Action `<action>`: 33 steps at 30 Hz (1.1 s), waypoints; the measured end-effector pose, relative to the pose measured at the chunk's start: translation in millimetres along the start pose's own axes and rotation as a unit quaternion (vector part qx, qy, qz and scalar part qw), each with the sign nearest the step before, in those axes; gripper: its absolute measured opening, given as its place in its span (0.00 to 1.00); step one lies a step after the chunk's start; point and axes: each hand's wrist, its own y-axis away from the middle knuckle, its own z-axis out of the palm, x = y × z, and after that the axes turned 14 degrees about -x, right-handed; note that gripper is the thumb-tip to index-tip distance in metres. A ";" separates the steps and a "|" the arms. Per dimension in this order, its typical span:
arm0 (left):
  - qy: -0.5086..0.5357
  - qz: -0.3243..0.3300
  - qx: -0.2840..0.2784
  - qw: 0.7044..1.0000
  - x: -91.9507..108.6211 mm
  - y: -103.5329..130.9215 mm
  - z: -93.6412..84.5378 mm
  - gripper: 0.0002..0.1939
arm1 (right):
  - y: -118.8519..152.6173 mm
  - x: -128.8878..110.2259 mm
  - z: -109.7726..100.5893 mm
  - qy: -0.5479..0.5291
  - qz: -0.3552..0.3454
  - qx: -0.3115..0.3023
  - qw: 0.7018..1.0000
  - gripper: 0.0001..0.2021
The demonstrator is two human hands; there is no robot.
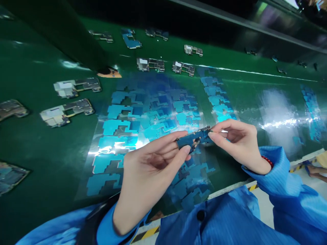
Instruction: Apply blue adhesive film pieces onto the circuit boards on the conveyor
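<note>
Between my two hands is a small circuit board (187, 140), its blue face turned toward me and tilted. My left hand (155, 160) pinches its left end between thumb and fingers. The thumb and fingertips of my right hand (233, 139) close on the board's right end. Below the board lie clear sheets with rows of shiny blue film stickers (116, 127), cut in the outline of such boards. A second strip of blue stickers (217, 97) lies just beyond my right hand.
Several circuit boards (67, 112) lie on the green work surface (63, 146) at the left, with more boards (150, 64) along the back. A dark post-like shape (76, 37) slants in at upper left. A shiny clear sheet (277, 112) and another sticker strip (314, 112) lie at right.
</note>
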 end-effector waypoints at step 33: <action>0.102 -0.022 -0.100 0.990 -23.3 -20.1 -8.5 0.29 | -19.2 19.1 -23.2 -0.082 0.114 -0.139 0.980 0.17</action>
